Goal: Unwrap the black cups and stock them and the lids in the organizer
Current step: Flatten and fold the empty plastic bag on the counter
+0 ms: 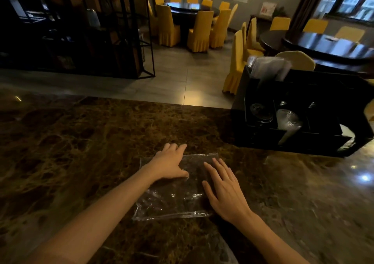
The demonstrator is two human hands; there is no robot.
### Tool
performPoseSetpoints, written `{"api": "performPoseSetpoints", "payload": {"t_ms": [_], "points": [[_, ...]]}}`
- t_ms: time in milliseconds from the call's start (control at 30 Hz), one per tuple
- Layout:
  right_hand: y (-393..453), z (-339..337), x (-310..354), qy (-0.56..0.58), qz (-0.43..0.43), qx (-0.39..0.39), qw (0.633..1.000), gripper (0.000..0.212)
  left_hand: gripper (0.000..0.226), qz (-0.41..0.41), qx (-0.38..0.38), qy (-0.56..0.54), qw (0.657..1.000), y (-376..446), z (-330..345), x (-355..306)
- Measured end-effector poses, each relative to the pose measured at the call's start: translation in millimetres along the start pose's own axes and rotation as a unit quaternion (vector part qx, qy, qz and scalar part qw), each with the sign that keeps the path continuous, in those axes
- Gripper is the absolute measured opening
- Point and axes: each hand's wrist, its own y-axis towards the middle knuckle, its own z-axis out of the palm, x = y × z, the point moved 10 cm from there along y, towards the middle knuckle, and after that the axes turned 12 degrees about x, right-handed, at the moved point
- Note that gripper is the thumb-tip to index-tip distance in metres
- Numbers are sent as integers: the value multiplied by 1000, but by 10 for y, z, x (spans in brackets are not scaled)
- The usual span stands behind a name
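clear plastic wrapper (174, 195) lies flat on the marble tabletop (81, 142), long axis running away from the person, both the left hand (170, 162) and right hand (224, 188) pressing it with straight, released fingers, while the black organizer (299, 110) sits far right, nearer the right hand.

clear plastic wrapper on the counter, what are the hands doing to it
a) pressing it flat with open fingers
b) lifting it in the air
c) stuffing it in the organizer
a: the left hand and right hand lie open on the clear plastic wrapper, flat on the marble counter.
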Motion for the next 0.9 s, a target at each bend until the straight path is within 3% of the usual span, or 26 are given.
{"api": "performPoseSetpoints", "payload": {"t_ms": [100, 267, 400, 567, 667, 700, 800, 900], "points": [[-146, -130, 21, 40, 4, -27, 999, 56, 88, 16, 37, -56, 998, 112, -66, -23], [-393, -283, -63, 142, 19, -66, 987, 42, 25, 51, 55, -132, 988, 31, -103, 60], [-546, -314, -219, 277, 50, -112, 953, 42, 14, 92, 66, -243, 963, -203, -194, 146], [-522, -109, -438, 547, 119, -122, 820, 94, 33, 125, 13, -471, 873, -572, -427, 329], [-310, 55, -255, 676, 88, -47, 730, 123, 43, 148, -30, -582, 799, -724, -516, 450], [-231, 85, -147, 695, 72, -9, 716, 123, 44, 155, -35, -620, 769, -755, -510, 475], [-34, 80, 146, 698, 18, 76, 712, 85, 41, 160, -52, -676, 717, -814, -454, 531], [66, -37, 236, 684, -14, 64, 726, 43, 44, 161, -27, -673, 722, -851, -309, 558]]}}
